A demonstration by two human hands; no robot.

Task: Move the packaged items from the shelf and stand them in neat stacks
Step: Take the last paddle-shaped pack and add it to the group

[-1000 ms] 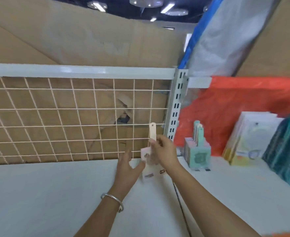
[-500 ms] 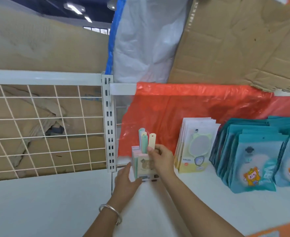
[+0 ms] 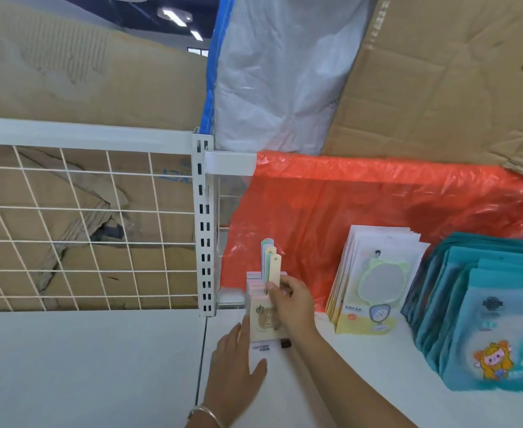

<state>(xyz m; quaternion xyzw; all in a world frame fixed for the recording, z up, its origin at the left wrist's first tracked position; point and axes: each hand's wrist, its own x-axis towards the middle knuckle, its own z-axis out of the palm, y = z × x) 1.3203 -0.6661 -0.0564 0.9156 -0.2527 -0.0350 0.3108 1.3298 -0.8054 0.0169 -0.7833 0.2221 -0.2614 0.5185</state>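
A small stack of pastel packaged items (image 3: 261, 322) stands upright on the white shelf (image 3: 84, 366), just right of the slotted upright post. Their coloured hang tabs (image 3: 271, 261) stick up above the stack. My right hand (image 3: 291, 307) holds the front pack at its top, thumb and fingers curled round it. My left hand (image 3: 238, 366) lies flat with straight fingers against the stack's left side and the shelf in front. A stack of white mirror packs (image 3: 374, 282) leans upright further right. Several teal pouches (image 3: 485, 319) lean in rows at the far right.
A white slotted post (image 3: 203, 230) and wire grid (image 3: 84, 230) back the left shelf bay. An orange plastic sheet (image 3: 362, 205) hangs behind the items. Cardboard (image 3: 454, 78) and a white plastic bag (image 3: 284, 72) lie on the shelf above.
The view swung right, from the left bay to the bay with the stacks. My right hand carried one cream pack over and set it at the front of the pastel stack; my left hand followed beside it.
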